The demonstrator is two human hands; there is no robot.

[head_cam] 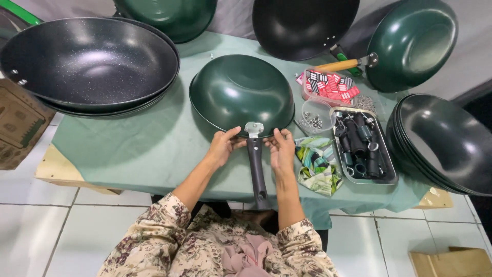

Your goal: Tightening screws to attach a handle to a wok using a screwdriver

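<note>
Item: dark handle (257, 172), flanked by left hand (222, 147) at 9 o'clock and right hand (281, 150) at 3 o'clock, fingertips pinched narrowly at its metal bracket (253, 129). Upturned green pan (241, 95) was set at 12 o'clock on the green cloth (148, 143). A steel tray (388, 172) of handles was recorded at 3 o'clock.

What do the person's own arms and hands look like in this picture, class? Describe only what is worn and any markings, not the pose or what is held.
Both hands, the left hand and the right hand, are bare: no gloves, and no rings or watch that I can make out. The forearms are uncovered. The sleeves are pushed up to the elbows, loose fabric in cream with a brown and maroon floral print.
</note>
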